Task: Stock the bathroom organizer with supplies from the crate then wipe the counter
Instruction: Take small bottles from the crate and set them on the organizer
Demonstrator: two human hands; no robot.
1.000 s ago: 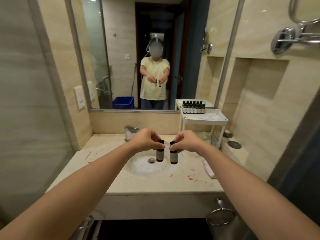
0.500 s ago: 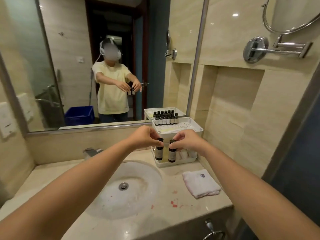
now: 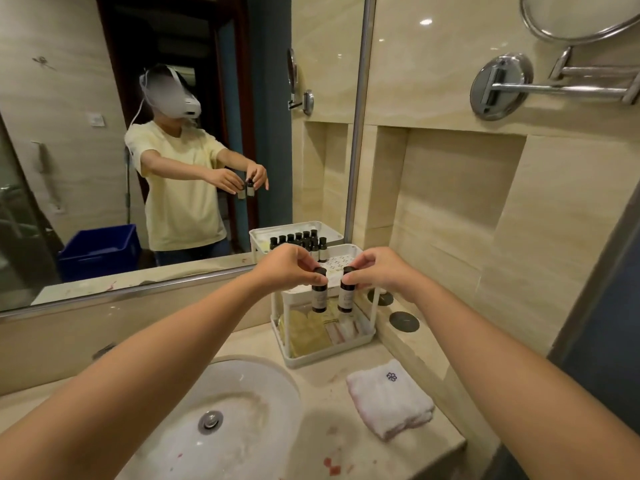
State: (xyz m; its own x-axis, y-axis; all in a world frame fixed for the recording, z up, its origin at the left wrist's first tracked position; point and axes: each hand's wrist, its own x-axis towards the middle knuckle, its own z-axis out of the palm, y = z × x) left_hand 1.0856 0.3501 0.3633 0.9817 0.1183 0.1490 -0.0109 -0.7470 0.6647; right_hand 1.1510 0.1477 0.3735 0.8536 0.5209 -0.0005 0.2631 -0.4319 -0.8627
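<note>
Nearest, a white sink basin (image 3: 242, 410) sits in the pale stone counter (image 3: 408, 455), which carries red smears (image 3: 330, 465) along its front edge. A folded white towel (image 3: 389, 398) with a small dark emblem lies just right of the basin. Behind the towel stands a white two-tier organizer (image 3: 325, 356), whose lower tray holds flat yellowish sachets (image 3: 311, 329). In front of its upper tier, the left hand (image 3: 287, 266) pinches one small toiletry bottle (image 3: 319, 296) by its black cap. The right hand (image 3: 379, 270) pinches a second bottle (image 3: 345, 294) the same way. Both bottles are dark with a pale label, and they hang upright, side by side and just apart. More matching bottles (image 3: 322, 250) stand at the back of the upper tier, against the mirror (image 3: 69, 168), which reflects a blue crate (image 3: 98, 249).
</note>
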